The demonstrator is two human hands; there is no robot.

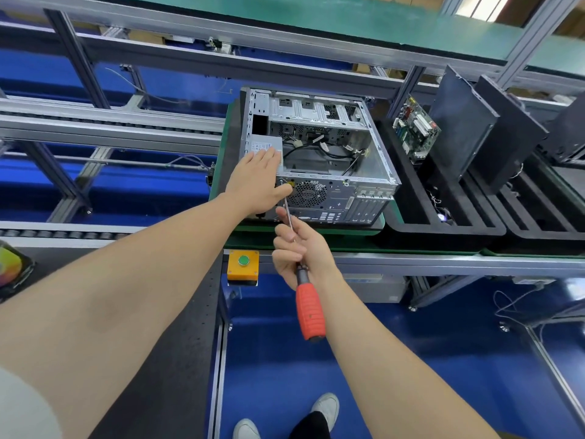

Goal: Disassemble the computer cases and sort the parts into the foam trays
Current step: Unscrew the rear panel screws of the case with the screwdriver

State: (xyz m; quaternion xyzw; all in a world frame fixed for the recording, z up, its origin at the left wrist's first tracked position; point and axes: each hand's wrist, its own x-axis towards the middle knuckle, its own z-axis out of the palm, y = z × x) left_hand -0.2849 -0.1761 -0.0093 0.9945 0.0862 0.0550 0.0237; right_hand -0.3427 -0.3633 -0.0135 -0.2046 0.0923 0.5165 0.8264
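Head view: an open silver metal computer case (319,153) sits at the front edge of the green surface (250,240), with a black foam tray (443,229) just beside its right side. The left hand (256,182) lies flat, fingers straight, on the grey power supply box (267,145) at the case's near-left corner. The right hand (297,248) grips a red-handled screwdriver (308,308), whose tip meets the rear panel's upper left edge.

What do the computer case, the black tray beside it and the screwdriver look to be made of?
The computer case looks like bare sheet metal, dull silver, with punched vents and folded edges. The black tray is likely foam: matte, thick rounded walls. The screwdriver has a shiny metal shaft; its red grip looks like ribbed rubber or plastic.
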